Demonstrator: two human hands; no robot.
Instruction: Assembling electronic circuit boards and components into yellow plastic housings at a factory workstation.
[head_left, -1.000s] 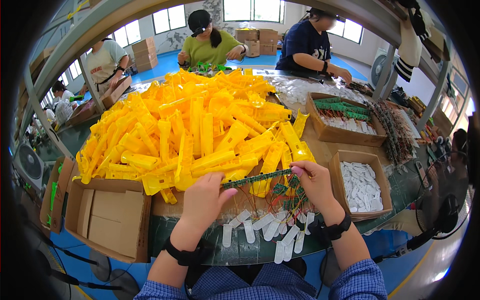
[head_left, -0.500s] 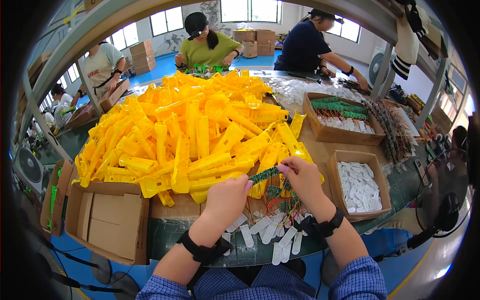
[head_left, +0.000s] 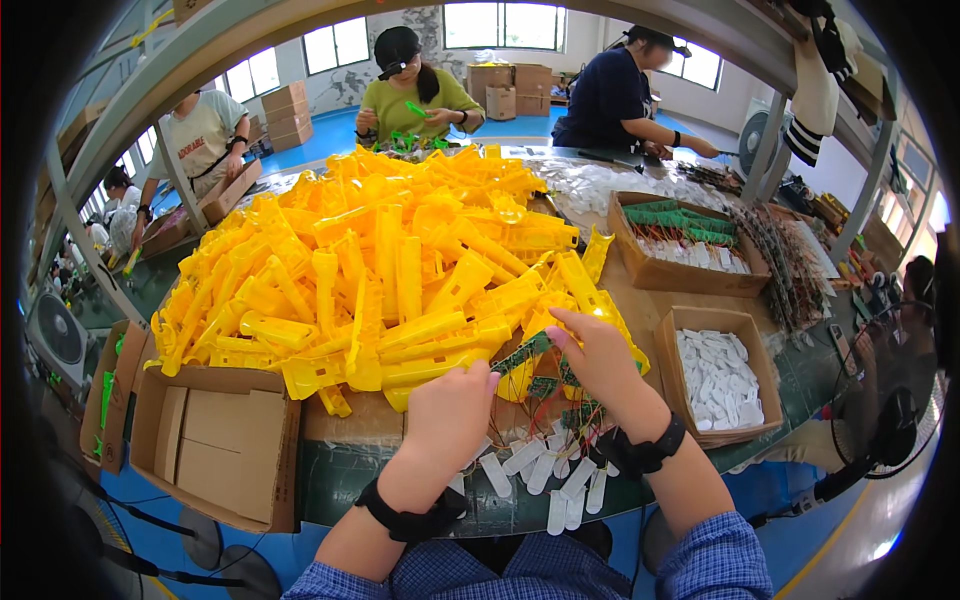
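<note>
At the worktop's near edge, just in front of you, white tabs lie in a loose cluster, with thin wires running among them and small green boards just beyond. Above the near edge, your left hand is closed, gripping the near end of a green strip, which slants up to the right. Your right hand has its thumb and forefinger at the strip's far end; you cannot tell from this view whether they pinch it. A carton sits at the near left corner, and a box of white pieces toward the right edge. Past your hands, yellow shells heap across the middle. Beyond, toward the far right corner, a tray holds more green strips. Two people work along the far edge.
</note>
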